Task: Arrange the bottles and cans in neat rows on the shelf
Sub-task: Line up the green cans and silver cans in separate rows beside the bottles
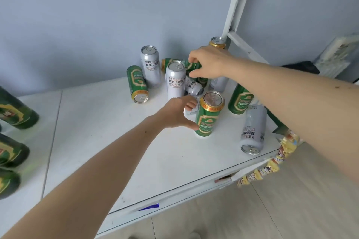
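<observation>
Green and silver cans [175, 81] lay jumbled on the white shelf [120, 141], unsorted. Left hand [178, 112] curled around an upright green can [208, 114]; right hand [208, 62] pinched a tipped green can [191, 65]. Next, probably, both needed standing in a row.

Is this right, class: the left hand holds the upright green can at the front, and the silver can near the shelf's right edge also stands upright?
Not quite. In the head view the left hand does hold the upright green can, but the silver can near the right edge of the shelf lies on its side, its top facing the front.
</observation>
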A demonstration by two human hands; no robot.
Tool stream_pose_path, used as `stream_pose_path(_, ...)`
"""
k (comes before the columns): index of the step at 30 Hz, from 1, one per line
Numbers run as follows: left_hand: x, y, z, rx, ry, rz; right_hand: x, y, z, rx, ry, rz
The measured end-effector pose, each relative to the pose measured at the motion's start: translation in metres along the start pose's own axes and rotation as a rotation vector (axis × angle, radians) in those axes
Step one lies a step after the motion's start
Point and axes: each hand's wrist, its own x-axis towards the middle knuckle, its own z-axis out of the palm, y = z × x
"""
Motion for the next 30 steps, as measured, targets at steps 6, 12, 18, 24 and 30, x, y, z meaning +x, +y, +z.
stream_pose_path(6,0.009,0.010,0.027,-0.102,0.029,-0.012,0.010,0.005,0.005,0.006,0.011,-0.046)
stream_pose_path(12,0.017,0.011,0.036,-0.205,0.054,-0.049,0.010,0.008,0.004,0.028,0.033,-0.045)
stream_pose_path(18,0.001,-0.001,0.020,-0.224,0.081,-0.065,0.014,0.004,0.002,0.017,0.038,-0.033)
stream_pose_path(24,-0.031,-0.034,-0.012,-0.202,0.153,-0.153,0.029,-0.007,0.009,0.013,0.006,-0.023)
stream_pose_path(30,-0.060,-0.065,-0.045,-0.171,0.280,-0.247,0.048,-0.022,0.020,0.056,-0.078,-0.030)
